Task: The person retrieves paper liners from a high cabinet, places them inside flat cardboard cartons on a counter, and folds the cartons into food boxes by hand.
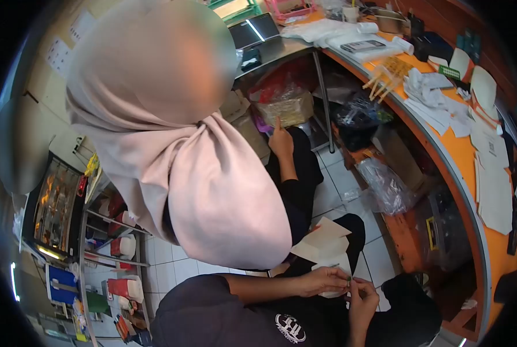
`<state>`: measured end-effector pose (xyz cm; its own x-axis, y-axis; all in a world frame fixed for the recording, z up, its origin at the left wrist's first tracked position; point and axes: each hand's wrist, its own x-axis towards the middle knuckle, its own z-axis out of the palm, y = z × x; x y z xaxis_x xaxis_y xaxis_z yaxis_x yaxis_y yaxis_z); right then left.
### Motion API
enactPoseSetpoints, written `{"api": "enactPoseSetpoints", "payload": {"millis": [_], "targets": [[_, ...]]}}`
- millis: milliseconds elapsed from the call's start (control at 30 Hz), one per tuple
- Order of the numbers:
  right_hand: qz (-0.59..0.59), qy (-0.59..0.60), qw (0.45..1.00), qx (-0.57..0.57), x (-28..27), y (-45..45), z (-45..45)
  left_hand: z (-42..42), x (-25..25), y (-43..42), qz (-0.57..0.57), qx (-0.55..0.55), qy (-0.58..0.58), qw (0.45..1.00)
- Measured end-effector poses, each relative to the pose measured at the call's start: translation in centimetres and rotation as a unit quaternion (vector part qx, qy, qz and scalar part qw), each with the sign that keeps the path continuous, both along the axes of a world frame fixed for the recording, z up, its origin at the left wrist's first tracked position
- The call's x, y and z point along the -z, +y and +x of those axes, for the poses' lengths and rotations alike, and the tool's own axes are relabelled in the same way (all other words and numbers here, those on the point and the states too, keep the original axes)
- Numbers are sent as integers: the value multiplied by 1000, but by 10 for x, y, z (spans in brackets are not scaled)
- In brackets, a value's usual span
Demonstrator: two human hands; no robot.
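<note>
My left hand (326,281) reaches in from the left with its fingers closed in a pinch. Close against it, my right hand (362,301) is pinched too, fingertips meeting the left ones. Between the fingertips shows a small green thing (350,279), too small to name. Just beyond my hands, a folded sheet of cream-coloured paper or card (325,243) lies over dark-clothed legs, with its flaps spread. A paler part of it reaches down beneath my fingers.
Another person in a pale pink headscarf (223,191) sits close at my left, one hand (281,141) raised. An orange counter (466,150) curves along the right, holding papers, cloths and wooden sticks (385,78). Bags and boxes (296,110) fill the space underneath. Metal shelving (116,260) stands left.
</note>
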<state>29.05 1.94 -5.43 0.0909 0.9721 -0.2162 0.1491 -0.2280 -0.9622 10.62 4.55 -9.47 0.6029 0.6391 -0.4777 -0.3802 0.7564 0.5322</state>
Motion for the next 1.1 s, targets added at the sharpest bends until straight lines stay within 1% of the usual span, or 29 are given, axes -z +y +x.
{"api": "enactPoseSetpoints", "payload": {"millis": [100, 133, 167, 200, 233, 267, 300, 333, 367, 433, 500, 533, 600, 667, 700, 733, 767, 833, 867, 933, 967, 1033, 1067, 1100], "targets": [[75, -82, 994, -22, -9, -8, 2, -3, -3, 4, 52, 28, 31, 998], [83, -70, 994, -32, -26, -3, -1, -12, -3, 4, 278, 103, 183, 937], [51, -40, 997, -34, -32, -3, -3, -10, -14, 8, 215, 110, 182, 953], [-80, 135, 988, -7, -29, -5, -4, -7, -24, 14, 150, 112, 182, 965], [-117, 190, 974, -33, -22, -2, 4, -2, -32, 19, 84, 110, 183, 973], [-129, 220, 967, -11, -21, -1, 9, 0, -30, 24, 83, 120, 205, 968], [-117, 282, 952, 10, 1, -5, 9, 4, -26, 24, 69, 65, 157, 983], [-139, 290, 946, 24, 1, -7, 10, 4, -24, 24, 68, 63, 137, 986], [-132, 294, 946, 36, 0, -9, 21, 7, -22, 27, 77, 59, 90, 991], [-120, 319, 940, 24, -10, -3, 30, 15, -17, 34, 97, 48, 104, 989], [-107, 261, 959, 24, -15, -3, 34, 20, -19, 38, 117, 72, 109, 985], [-110, 275, 955, 25, -12, -4, 34, 18, -13, 39, 110, 84, 90, 986], [-116, 276, 954, 25, -7, -7, 35, 19, -12, 32, 85, 60, 74, 992], [-118, 237, 964, 27, -2, -7, 31, 23, -6, 27, 67, 49, 66, 994], [-39, 61, 997, 19, -5, -11, 25, 22, -6, 23, 65, 49, 77, 994], [56, -116, 992, 16, -11, -13, 17, 21, -4, 27, 74, 46, 89, 992], [154, -286, 946, 20, -14, -10, 9, 18, 5, 25, 58, 13, 40, 997], [179, -404, 897, 6, -21, -16, -7, 19, -2, 19, 10, -40, 36, 999], [182, -464, 867, 1, -24, -16, -8, 18, -8, 22, 2, -44, 46, 998], [173, -492, 853, -27, -33, -15, -10, 23, -17, 21, -27, -43, 61, 997], [167, -508, 844, -38, -36, -16, -10, 23, -12, 19, -33, -33, 64, 997], [150, -445, 881, -54, -32, -19, -8, 20, -2, 22, -37, -9, 72, 997], [150, -411, 897, -59, -30, -17, -7, 24, -15, 23, -56, -7, 95, 994], [146, -393, 906, -62, -30, -14, -4, 24, -18, 26, -48, 4, 99, 994]]}}
